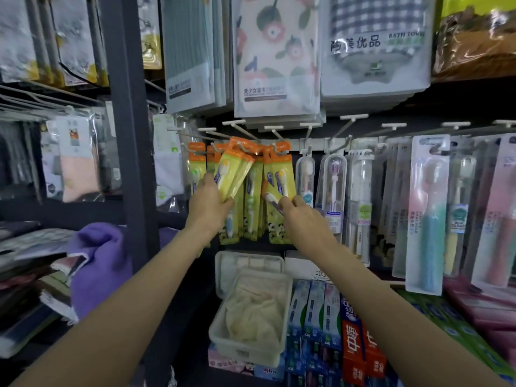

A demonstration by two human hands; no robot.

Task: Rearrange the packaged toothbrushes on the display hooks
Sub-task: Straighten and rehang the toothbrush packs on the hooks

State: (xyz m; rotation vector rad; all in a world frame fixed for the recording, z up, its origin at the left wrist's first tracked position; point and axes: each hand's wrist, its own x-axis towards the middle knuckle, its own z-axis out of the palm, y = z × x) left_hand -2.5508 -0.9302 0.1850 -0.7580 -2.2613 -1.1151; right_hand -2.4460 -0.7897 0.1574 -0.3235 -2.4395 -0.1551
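Several yellow-and-orange packaged toothbrushes (252,202) hang on white display hooks (243,132) at the middle of the rack. My left hand (208,199) is shut on a small stack of these packs (233,171), tilted to the right with their tops close to a hook. My right hand (296,212) pinches the lower part of another yellow pack (275,191) that leans left under the neighbouring hook. Further right hang clear-cased toothbrushes (332,180) and tall pastel toothbrush packs (428,213).
Packaged towels (276,54) hang just above the hooks. Below stand a white plastic basket (248,347) holding cloth and boxes of toothpaste (332,322). A dark upright post (131,129) divides the shelves; a purple cloth (97,263) lies on the left shelf.
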